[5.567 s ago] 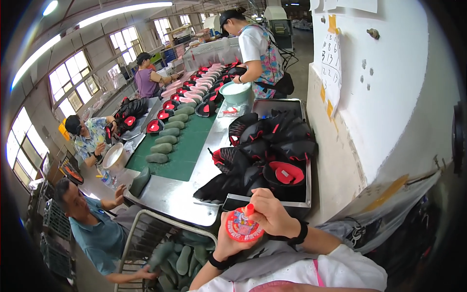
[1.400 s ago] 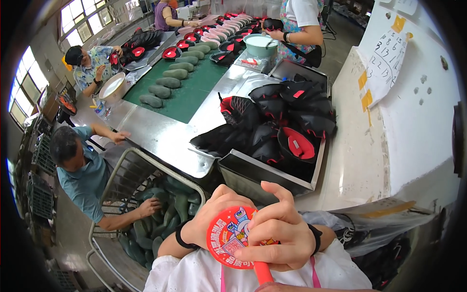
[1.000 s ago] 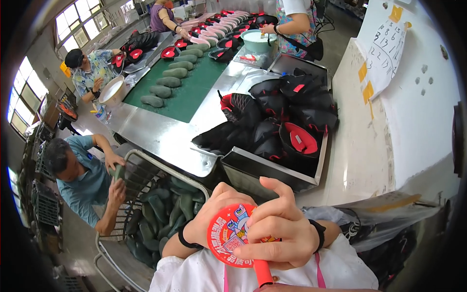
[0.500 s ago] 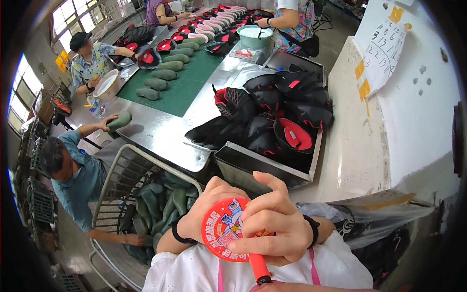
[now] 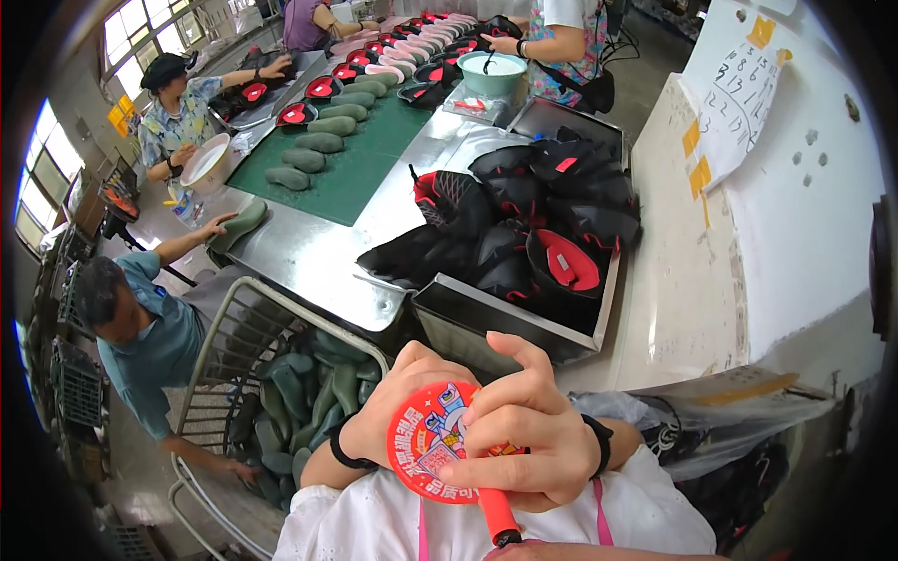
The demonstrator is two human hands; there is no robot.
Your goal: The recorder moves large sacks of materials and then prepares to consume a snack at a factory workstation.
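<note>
In front of my white top I have a round red hand fan with cartoon print and a red handle. My right hand is closed, its fingers curled over the fan's face, index finger raised and bent. Behind the disc lies my left hand, its back and knuckles showing; the fan and my right hand hide its fingers. A strip of skin at the bottom edge meets the handle's black end; whose it is I cannot make out. Just ahead, black-and-red shoe uppers fill a metal tray.
Left of me stands a wire cart of green shoe lasts. A co-worker in a teal shirt leans beside it, one hand on a last at the metal table. Other people work beyond, around rows of lasts. A white board rises at right.
The teal-shirted co-worker's last has moved right onto the table's edge, and their other hand lower in the cart. The person in the hat has released a shoe upper and reached away. My hands stay put.
</note>
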